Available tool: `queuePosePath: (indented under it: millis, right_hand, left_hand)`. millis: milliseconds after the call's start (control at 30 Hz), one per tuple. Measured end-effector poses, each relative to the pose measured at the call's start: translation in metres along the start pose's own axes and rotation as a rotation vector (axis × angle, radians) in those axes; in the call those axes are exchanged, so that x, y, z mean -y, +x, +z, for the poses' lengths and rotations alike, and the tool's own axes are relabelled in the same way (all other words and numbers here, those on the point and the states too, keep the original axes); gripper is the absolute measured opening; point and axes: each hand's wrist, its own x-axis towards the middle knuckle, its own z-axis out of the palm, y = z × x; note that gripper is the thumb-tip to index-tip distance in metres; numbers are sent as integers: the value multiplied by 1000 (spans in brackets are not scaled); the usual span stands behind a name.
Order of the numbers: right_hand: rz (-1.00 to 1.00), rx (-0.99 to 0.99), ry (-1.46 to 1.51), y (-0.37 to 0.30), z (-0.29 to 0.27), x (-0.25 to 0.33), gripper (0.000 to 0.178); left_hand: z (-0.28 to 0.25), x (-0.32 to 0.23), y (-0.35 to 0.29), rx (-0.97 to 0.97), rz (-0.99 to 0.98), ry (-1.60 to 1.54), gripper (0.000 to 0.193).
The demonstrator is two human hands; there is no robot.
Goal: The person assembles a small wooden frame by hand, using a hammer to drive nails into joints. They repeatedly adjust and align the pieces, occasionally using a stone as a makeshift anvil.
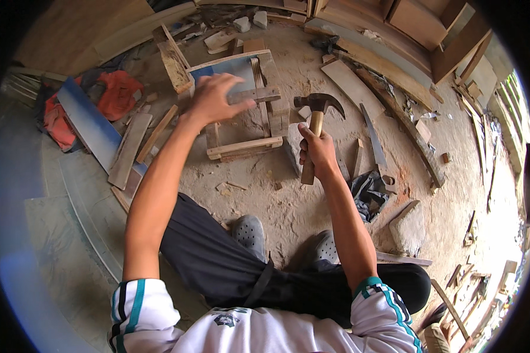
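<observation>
A claw hammer with a dark head and wooden handle stands upright in my right hand, whose fingers wrap round the handle. Its head is raised beside the right side of a small wooden frame, which looks like a little stool or box on the ground. My left hand is open over the frame's left part, fingers spread. Its thumb lies near a short wooden bar across the frame; I cannot tell whether they touch. A blue-and-white panel shows behind the fingers.
On the right lie a handsaw, a black plastic bag, a stone block and long planks. At left are a blue board and an orange-red cloth. Wooden cabinetry stands at the back right.
</observation>
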Motion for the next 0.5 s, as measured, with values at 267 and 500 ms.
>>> queuePosePath:
  millis: [267, 500]
  right_hand:
    - [-474, -14, 100, 48, 19, 4, 26]
    - [-463, 29, 90, 66, 45, 3, 32]
  left_hand:
    - [-21, 65, -72, -9, -1246, -803, 96]
    - [12, 57, -86, 16, -1314, -1241, 72]
